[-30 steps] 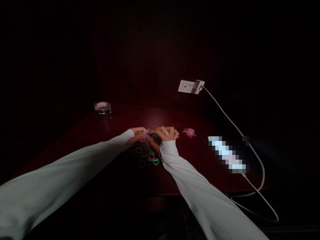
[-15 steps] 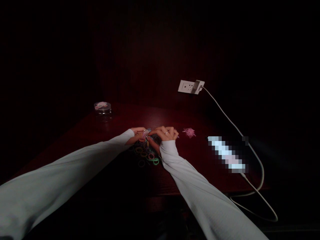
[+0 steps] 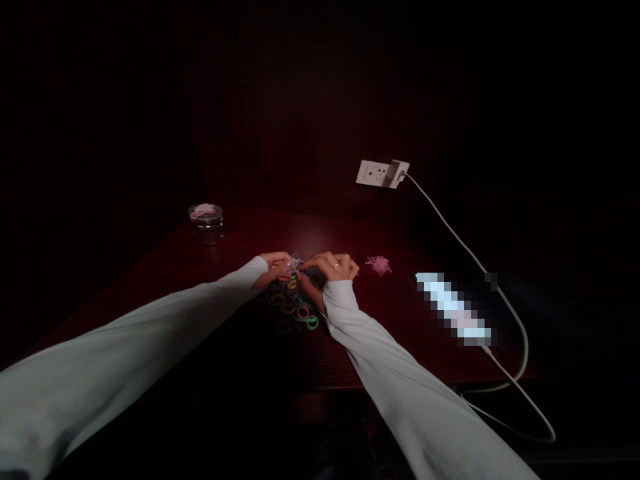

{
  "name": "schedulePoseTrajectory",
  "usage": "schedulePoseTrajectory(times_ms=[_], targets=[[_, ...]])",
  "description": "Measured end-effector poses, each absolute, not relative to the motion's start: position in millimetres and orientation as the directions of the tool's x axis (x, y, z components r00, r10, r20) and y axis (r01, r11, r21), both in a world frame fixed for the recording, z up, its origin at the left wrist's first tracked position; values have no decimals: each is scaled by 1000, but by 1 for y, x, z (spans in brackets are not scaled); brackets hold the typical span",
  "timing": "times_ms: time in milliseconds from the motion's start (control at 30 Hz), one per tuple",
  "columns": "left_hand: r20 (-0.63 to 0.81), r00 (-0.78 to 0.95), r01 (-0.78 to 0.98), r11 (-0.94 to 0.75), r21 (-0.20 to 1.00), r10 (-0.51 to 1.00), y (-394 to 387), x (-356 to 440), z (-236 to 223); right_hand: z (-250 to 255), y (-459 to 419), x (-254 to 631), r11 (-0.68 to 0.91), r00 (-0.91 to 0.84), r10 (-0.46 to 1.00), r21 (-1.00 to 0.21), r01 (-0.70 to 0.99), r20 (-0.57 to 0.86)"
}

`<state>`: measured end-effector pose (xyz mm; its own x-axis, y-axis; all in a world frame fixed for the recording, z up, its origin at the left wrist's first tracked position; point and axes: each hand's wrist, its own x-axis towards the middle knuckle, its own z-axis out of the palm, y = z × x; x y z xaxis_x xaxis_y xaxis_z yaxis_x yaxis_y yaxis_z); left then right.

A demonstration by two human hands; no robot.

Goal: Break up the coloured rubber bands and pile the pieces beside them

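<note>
A loose pile of small coloured elastic hair ties (image 3: 287, 309), green, yellow, orange and red among them, lies on the dark red table under my hands. My left hand (image 3: 275, 264) is closed around a bunch of pale and purple hair ties (image 3: 293, 266) at the pile's far side. From the right, my right hand (image 3: 334, 268), with a ring on one finger, reaches to that bunch. Its fingers are curled, with thumb and forefinger close together at the bunch; whatever they pinch is too small to make out. To the right sits a separate heap of pink hair ties (image 3: 379, 265).
A round clear container (image 3: 205, 215) with a patterned lid stands at the back left. On the right lies a phone with a blurred screen (image 3: 455, 310), its white cable (image 3: 460, 239) running to a charger in the wall socket (image 3: 374, 173). The table's front edge is near.
My right hand has shifted slightly right, its thumb and forefinger drawing back a little from the bunch. The bunch in my left hand looks more spread. The pink heap has not moved.
</note>
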<state>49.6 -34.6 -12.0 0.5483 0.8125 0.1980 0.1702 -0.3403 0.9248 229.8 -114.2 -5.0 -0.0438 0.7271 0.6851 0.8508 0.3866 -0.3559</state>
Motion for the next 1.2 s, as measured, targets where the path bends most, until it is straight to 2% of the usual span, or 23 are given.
schedulePoseTrajectory(times_ms=[133,300,400,567,800,933,1033,1200], targets=[[156,524,92,-238,967,837,-34,51,-15,-5,-113,231,371,-6,726,-384,846,688],[185,538,155,-312,937,823,-31,49,-18,-3,-113,233,336,64,743,-453,826,667],[206,533,254,-387,886,821,-31,48,-16,-2,-113,233,331,93,748,-491,806,657],[358,526,329,-573,751,771,-34,47,-9,-2,-113,235,340,89,758,-507,792,646],[474,537,313,-687,656,698,-40,47,-2,-2,-113,238,344,63,785,-518,783,616],[533,462,423,-704,570,709,-43,45,4,-2,-113,238,345,55,797,-528,776,601],[499,482,464,-693,552,721,-45,41,7,-2,-113,237,352,48,798,-529,772,601],[354,502,529,-604,596,789,-50,38,10,-3,-111,237,366,44,792,-532,763,609]])
